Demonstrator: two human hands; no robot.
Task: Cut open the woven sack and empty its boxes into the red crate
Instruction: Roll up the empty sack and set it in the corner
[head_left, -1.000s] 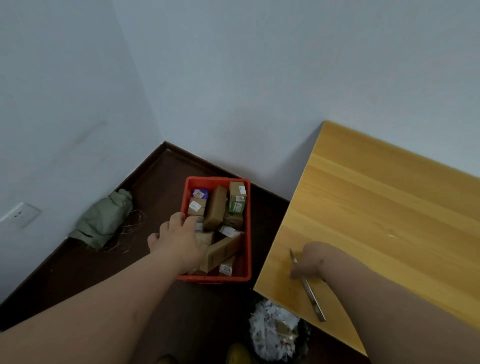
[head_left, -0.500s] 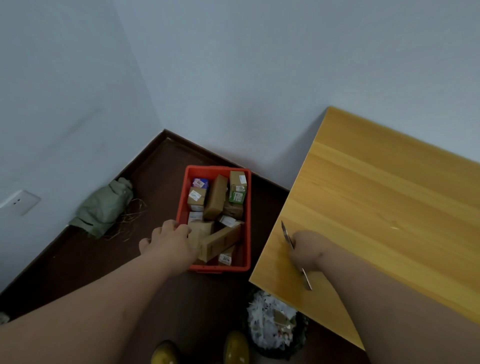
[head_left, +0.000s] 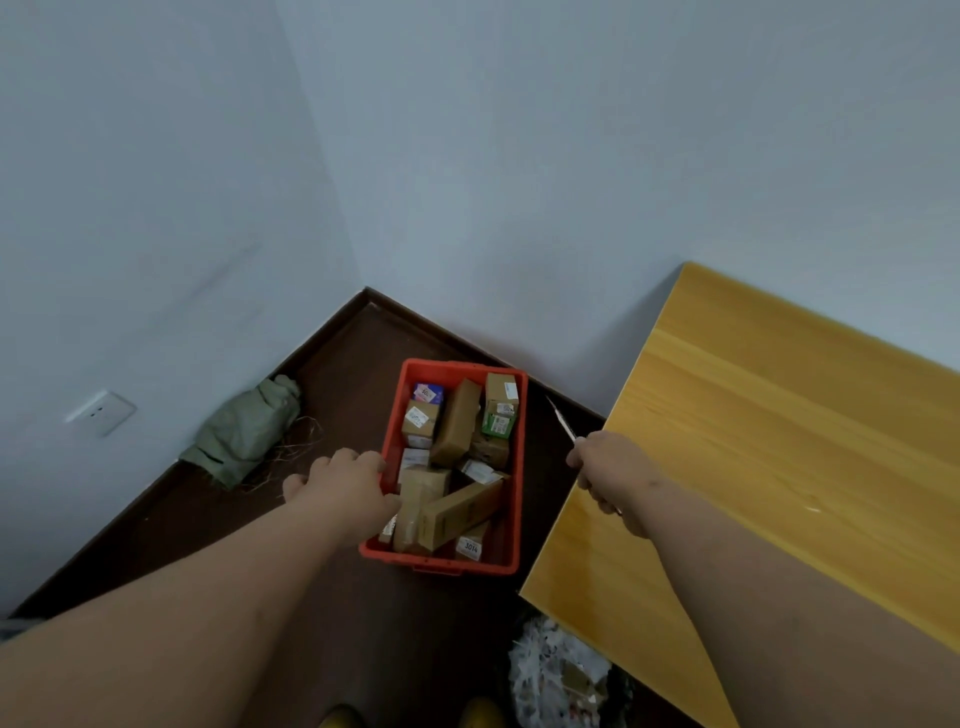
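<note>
The red crate (head_left: 511, 519) stands on the dark floor near the room's corner, filled with several cardboard boxes (head_left: 457, 423). My left hand (head_left: 345, 488) hovers over the crate's left rim with fingers loosely curled, holding nothing that I can see. My right hand (head_left: 613, 475) grips a thin utility knife (head_left: 562, 422), its blade pointing up and left over the floor between the crate and the table. A crumpled green woven sack (head_left: 244, 431) lies against the left wall with loose fibres around it.
A yellow wooden table (head_left: 779, 457) fills the right side, its corner close to the crate. A bin holding white crumpled waste (head_left: 561, 675) sits under the table's near edge. A wall socket (head_left: 101, 412) is at the left. My yellow shoes (head_left: 483, 712) show at the bottom.
My right hand picked the knife up off the table and lifted it past the table's edge. My left hand drew back from the boxes to the crate's left rim.
</note>
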